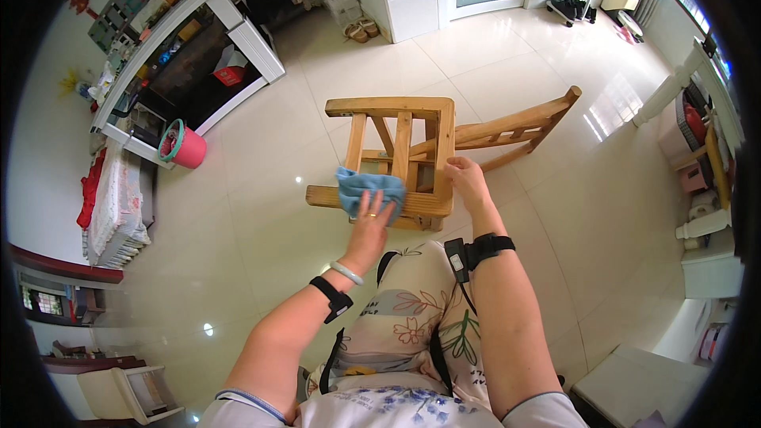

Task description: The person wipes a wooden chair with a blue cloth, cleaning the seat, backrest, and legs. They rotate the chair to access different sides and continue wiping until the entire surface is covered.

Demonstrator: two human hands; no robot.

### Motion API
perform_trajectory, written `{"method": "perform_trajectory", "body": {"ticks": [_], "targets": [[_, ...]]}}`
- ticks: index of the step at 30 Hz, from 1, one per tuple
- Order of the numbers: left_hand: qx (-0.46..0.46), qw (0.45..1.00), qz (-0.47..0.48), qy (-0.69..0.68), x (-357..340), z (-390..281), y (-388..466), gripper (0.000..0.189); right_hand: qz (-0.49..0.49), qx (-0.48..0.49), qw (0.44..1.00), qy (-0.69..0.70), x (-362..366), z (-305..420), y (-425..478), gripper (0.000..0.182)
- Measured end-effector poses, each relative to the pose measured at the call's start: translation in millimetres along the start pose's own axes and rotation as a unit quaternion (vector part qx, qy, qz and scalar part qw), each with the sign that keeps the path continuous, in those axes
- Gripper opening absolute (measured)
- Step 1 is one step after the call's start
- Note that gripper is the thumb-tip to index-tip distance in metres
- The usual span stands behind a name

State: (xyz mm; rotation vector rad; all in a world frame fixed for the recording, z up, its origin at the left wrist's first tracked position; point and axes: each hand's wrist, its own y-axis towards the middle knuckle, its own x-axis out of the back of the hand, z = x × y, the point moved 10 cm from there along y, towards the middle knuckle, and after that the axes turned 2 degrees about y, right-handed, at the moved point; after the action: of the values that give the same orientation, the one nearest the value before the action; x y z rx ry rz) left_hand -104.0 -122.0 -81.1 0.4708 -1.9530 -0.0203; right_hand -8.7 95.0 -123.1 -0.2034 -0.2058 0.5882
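Note:
A wooden chair (pixel 445 148) lies tipped over on the floor in front of my knees, its legs pointing left and its slatted backrest (pixel 511 131) reaching out to the right. Under my left hand (pixel 374 217) is a blue cloth (pixel 365 184), pressed over the chair's near leg (pixel 321 196). The fingers of that hand are spread over the cloth. My right hand (pixel 468 181) grips the right edge of the chair's frame with bent fingers; its fingertips are partly hidden against the wood.
Pale glossy tiles (pixel 267 238) surround the chair. To the left are a pink bucket (pixel 189 148) with a green rim and a white TV cabinet (pixel 261 50). Sandals (pixel 359 30) lie near the wall at the back. A wheeled rack (pixel 574 3) stands at the far right.

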Motion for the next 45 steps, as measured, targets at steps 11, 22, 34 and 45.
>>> {"method": "perform_trajectory", "body": {"ticks": [11, 22, 34, 45], "targets": [[-0.208, 0.974, 0.086, -0.011, -40.5, -104.5, 64.5, 0.055, -0.049, 0.025, 0.998, 0.018, 37.1, 3.3, -3.4, 0.035], [-0.140, 0.990, -0.022, -0.020, -37.4, -72.5, 161.3, 0.040, -0.056, 0.005, 0.998, 0.016, 42.3, 0.1, -8.3, 0.040], [-0.092, 0.988, -0.002, 0.120, -76.7, -34.3, 262.9, 0.033, -0.084, 0.029, 0.996, 0.006, 43.0, 20.6, 9.2, 0.040], [-0.007, 0.955, 0.073, -0.288, -31.1, -9.6, 217.8, 0.031, -0.123, 0.181, 0.963, -0.157, 19.7, 64.8, 16.2, 0.059]]}}
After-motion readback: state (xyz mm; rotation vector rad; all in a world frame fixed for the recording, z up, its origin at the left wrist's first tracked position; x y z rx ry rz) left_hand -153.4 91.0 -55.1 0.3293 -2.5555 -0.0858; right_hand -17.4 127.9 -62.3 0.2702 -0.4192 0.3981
